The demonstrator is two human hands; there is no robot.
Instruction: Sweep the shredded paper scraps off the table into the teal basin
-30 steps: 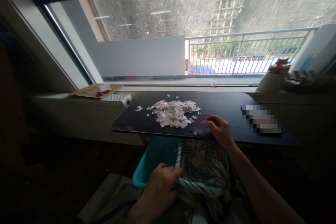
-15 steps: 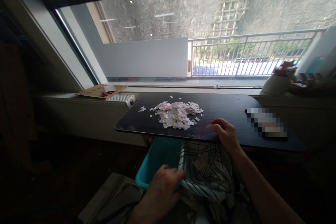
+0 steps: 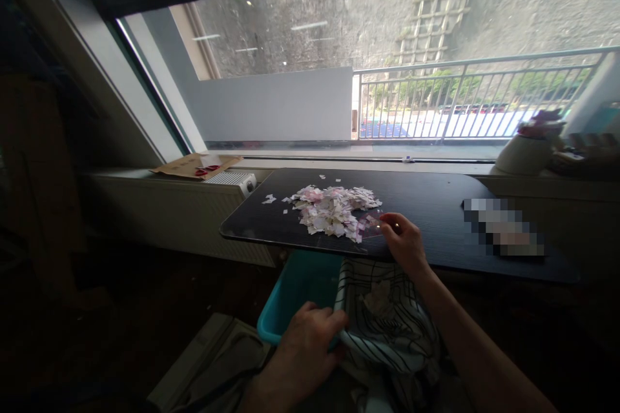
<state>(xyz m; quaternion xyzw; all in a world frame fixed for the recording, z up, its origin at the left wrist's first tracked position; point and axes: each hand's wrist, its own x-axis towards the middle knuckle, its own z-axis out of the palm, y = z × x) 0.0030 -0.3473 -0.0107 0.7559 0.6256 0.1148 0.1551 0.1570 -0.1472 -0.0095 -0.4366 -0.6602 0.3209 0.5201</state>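
Note:
A heap of small torn paper scraps [image 3: 334, 210] lies on the dark tabletop [image 3: 426, 193]. My right hand [image 3: 404, 239] is closed on a thin clear plastic piece [image 3: 372, 224], pinkish with a curved edge, perhaps a protractor. That piece touches the heap's near right side. Below the table edge, my left hand [image 3: 312, 335] grips the rim where a turquoise bin [image 3: 271, 326] meets a pale bin lined with a striped bag [image 3: 411, 329]. Crumpled paper [image 3: 379, 299] shows inside the lined bin. My left fingertips are partly hidden.
A pixelated flat object [image 3: 504, 229] lies on the table's right. Along the sill are a brown envelope [image 3: 179, 166] with a red-handled item [image 3: 207, 170] on it, and a white pot [image 3: 523, 150]. A radiator [image 3: 188, 210] stands left, under the window.
My right hand has moved left and slightly away from me, bringing the clear plastic piece against the scraps. My left hand keeps its grip on the bin rim. The view has shifted slightly.

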